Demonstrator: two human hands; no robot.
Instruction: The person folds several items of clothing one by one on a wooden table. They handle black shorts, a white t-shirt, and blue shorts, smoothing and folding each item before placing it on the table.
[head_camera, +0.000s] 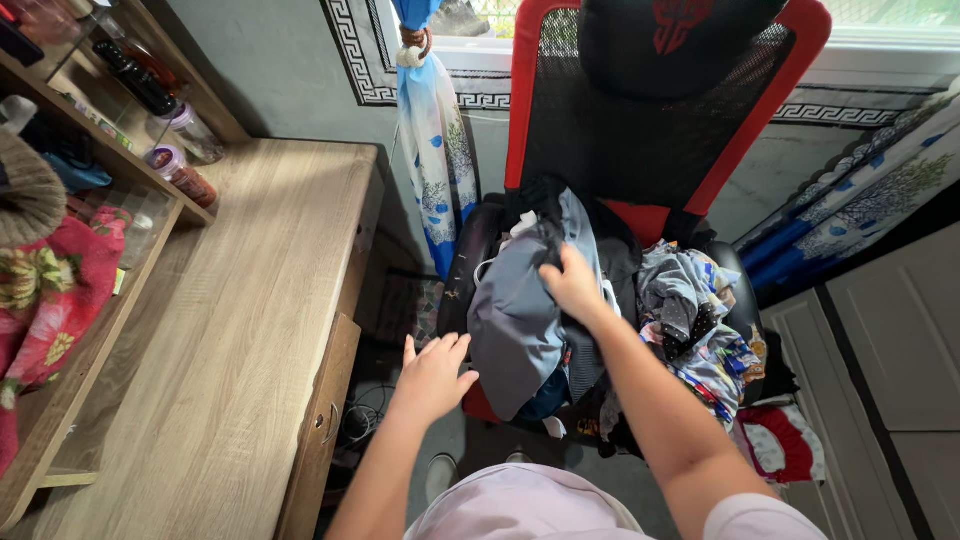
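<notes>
Head view looks straight down on your two bare arms reaching toward a red and black office chair (770, 95) piled with clothes. Your right hand (573, 285) lies on top of a grey garment (515, 325) in the middle of the seat, fingers curled down into the cloth; whether they have pinched it shut you cannot tell from here. Your left hand (432, 377) hangs open just beside the garment's left edge, fingers spread, holding nothing. To the right of the grey piece sits a heap of patterned clothes (700, 320), touching it. A wooden desk (240, 330) runs along your left, well apart from the chair, and a blue and white curtain (435, 160) hangs behind
</notes>
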